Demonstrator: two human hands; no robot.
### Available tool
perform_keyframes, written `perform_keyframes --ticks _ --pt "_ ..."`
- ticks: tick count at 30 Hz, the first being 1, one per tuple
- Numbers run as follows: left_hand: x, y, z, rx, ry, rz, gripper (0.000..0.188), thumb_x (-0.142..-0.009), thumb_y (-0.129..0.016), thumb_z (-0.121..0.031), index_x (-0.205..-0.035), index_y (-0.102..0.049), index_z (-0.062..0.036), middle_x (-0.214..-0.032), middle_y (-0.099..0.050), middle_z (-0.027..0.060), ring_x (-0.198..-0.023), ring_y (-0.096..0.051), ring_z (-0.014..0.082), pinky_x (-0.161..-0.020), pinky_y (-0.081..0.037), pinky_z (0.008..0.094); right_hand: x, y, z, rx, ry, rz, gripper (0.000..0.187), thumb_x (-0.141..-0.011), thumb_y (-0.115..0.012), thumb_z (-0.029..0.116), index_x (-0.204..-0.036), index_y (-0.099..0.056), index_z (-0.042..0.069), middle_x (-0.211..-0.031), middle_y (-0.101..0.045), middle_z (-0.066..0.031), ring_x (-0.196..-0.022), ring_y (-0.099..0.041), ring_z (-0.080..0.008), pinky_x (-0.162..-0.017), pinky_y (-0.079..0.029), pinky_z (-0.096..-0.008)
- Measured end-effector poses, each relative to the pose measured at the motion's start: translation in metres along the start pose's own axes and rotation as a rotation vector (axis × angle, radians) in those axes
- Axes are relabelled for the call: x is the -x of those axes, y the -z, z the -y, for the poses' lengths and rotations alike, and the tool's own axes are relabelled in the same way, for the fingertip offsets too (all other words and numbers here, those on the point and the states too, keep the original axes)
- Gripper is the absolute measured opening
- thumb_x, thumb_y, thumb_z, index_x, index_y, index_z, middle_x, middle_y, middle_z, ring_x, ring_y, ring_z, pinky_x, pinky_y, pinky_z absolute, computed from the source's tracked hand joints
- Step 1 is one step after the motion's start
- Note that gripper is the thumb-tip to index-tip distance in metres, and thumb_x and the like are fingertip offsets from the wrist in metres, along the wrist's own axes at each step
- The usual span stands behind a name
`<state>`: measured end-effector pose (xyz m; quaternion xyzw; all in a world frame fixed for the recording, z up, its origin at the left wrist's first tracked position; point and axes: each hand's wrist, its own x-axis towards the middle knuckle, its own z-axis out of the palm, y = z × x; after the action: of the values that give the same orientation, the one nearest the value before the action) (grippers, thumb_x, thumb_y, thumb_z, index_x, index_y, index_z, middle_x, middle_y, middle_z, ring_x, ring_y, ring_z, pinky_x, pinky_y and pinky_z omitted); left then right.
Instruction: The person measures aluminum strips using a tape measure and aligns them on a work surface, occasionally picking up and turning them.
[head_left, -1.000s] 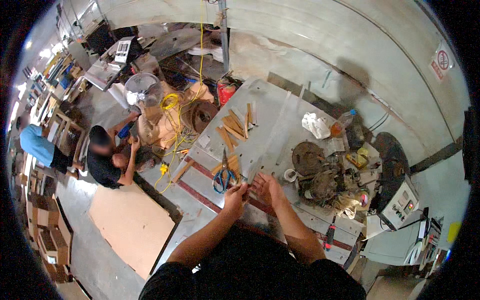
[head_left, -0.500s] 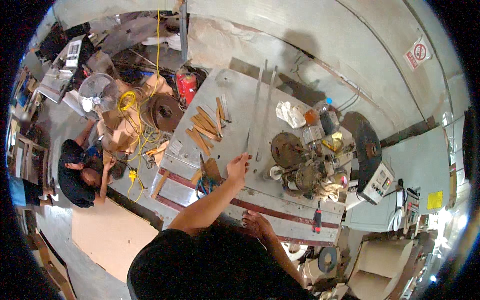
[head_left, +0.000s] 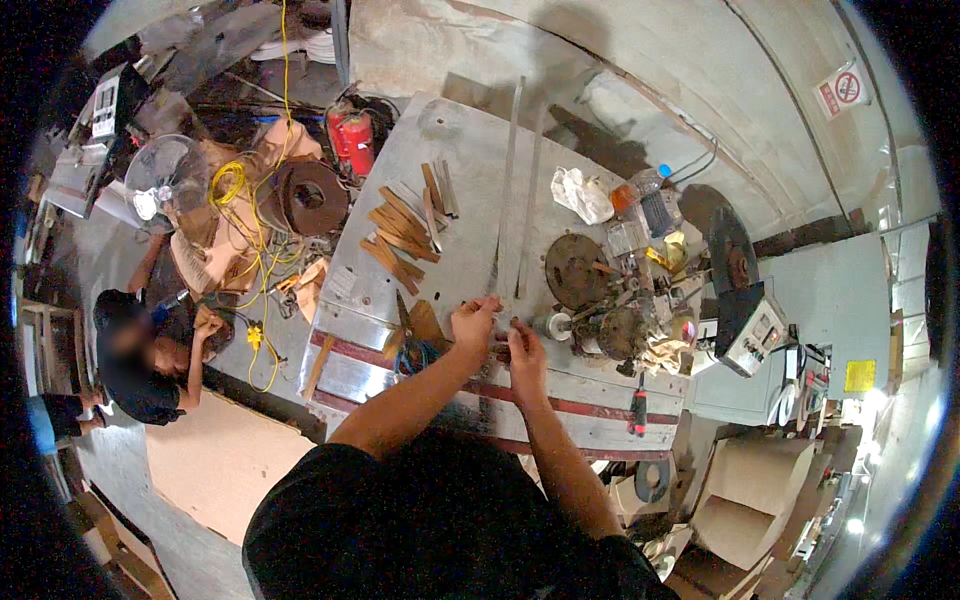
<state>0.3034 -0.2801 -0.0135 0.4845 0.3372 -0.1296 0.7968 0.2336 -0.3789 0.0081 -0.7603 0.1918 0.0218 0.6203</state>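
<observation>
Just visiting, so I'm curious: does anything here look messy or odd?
Yes, mildly: the yellow cord trails in loose loops left of the table instead of being tidied. On the table, brown strips lie at uneven angles, and a white cloth or paper is crumpled.

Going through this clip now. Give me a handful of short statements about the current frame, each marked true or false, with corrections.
1. The left hand and the right hand are both over the table. True.
2. The blue-handled scissors lie to the right of the right hand. False: the blue-handled scissors lie left of the left hand.
3. Several brown strips lie on the table. True.
4. The red fire extinguisher stands on the table. False: the red fire extinguisher is off the table, beyond its left edge.
5. A red-and-black tool lies on the table's right part. True.
</observation>
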Motion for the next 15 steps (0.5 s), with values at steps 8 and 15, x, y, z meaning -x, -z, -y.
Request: perform_keyframes --ticks 8,15 --pt "0.014 -0.007 -0.005 -0.011 0.015 0.056 0.021 -0.079 -0.07 -0.017 -0.086 -0.065 0.0027 -0.074 -0.065 0.0055 -0.061 -0.058 0.0133 -0.053 -0.047 0.0293 -0.055 -0.025 -0.032 -0.26 -0.177 -0.292 0.023 -0.094 -0.055 0.024 -0.091 -0.06 0.002 -0.069 -0.057 -0.0021 -0.055 -0.051 -0.0108 -0.049 -0.04 -0.0259" --pt "0.031 -0.009 -0.042 -0.225 -0.008 0.065 0.021 -0.077 -0.071 -0.017 -0.081 -0.066 0.0034 -0.075 -0.065 0.0064 -0.063 -0.058 0.0138 -0.058 -0.048 0.0294 -0.05 -0.025 -0.01 -0.399 -0.239 -0.276 0.02 -0.094 -0.055 0.023 -0.085 -0.058 0.005 -0.069 -0.056 -0.0016 -0.054 -0.051 -0.011 -0.045 -0.04 -0.0264"
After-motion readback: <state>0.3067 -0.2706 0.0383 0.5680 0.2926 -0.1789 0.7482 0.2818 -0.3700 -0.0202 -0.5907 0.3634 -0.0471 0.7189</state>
